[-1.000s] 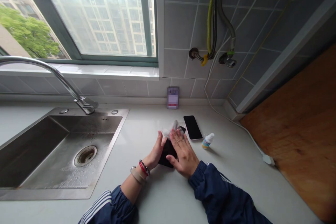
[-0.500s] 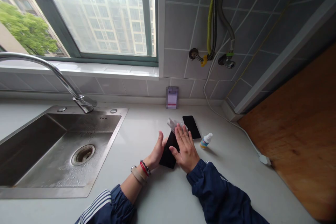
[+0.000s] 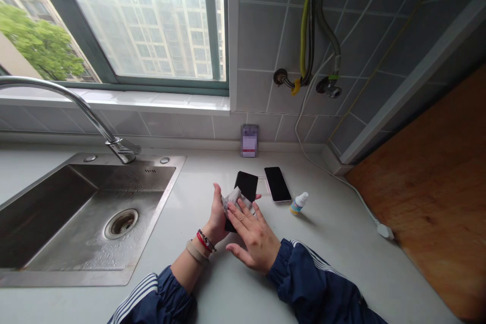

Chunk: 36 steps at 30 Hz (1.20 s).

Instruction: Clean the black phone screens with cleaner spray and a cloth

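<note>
My left hand (image 3: 216, 215) grips a black smartphone (image 3: 246, 185) from below and along its left side, thumb up. The phone is tilted over the counter, its dark face up. Across its middle lies a crumpled light grey wiping cloth (image 3: 232, 196). My right hand (image 3: 254, 238) presses this cloth on the face with outstretched fingers, its thumb apart. To the right, a second black smartphone (image 3: 278, 184) rests flat on the counter. Beside it stands a small white spray bottle (image 3: 298, 203) with a blue and yellow label.
A steel sink (image 3: 152, 243) with a curved tap (image 3: 91, 116) is at left. A purple packet (image 3: 249, 140) leans on the back wall. A flat see-through piece (image 3: 264, 186) lies between the phones. A white cable (image 3: 353, 188) runs down to a plug (image 3: 385, 231) at right.
My right hand has slid the cloth down and left along the phone, uncovering its upper end. My left hand has shifted slightly left and up with the phone.
</note>
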Each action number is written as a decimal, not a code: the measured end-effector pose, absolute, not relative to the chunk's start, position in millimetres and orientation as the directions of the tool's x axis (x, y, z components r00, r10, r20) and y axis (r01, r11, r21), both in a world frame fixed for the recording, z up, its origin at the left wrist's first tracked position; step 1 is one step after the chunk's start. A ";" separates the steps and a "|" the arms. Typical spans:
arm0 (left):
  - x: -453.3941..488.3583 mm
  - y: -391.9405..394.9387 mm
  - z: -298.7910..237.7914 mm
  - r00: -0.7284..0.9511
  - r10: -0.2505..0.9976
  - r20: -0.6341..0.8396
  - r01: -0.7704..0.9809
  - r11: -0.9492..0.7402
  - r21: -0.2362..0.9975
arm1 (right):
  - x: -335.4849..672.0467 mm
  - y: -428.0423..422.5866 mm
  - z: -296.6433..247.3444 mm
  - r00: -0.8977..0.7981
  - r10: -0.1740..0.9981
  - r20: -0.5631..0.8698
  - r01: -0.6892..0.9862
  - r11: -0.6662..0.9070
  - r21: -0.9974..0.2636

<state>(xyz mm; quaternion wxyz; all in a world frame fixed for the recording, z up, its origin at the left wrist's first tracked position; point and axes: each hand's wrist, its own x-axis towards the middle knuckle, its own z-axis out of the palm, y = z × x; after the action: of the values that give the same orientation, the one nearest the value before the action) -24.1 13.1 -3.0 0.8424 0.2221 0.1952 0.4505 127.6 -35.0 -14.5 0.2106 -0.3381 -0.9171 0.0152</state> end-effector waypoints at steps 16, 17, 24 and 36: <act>-38.9 20.5 2.3 0.436 0.883 -0.176 -0.759 0.466 0.454 | 131.6 -34.8 -6.6 -0.610 0.639 0.469 0.636 0.747 -0.191; -37.7 20.3 2.4 0.452 0.875 -0.170 -0.757 0.478 0.446 | 132.0 -34.4 -6.5 -0.597 0.652 0.468 0.654 0.733 -0.187; -35.4 18.6 2.8 0.476 0.865 -0.161 -0.743 0.493 0.452 | 130.0 -38.8 -5.1 -0.657 0.611 0.441 0.609 0.775 -0.167; -33.0 15.2 -5.3 0.571 0.804 -0.170 -0.685 0.580 0.441 | 128.9 -47.0 1.3 -0.696 0.631 0.342 0.591 0.774 -0.227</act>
<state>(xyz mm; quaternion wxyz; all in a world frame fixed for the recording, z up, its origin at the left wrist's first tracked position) -33.0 15.2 -5.3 0.8705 0.1658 0.1788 0.4275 128.9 -47.0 1.3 0.2037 -0.3324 -0.9196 0.0496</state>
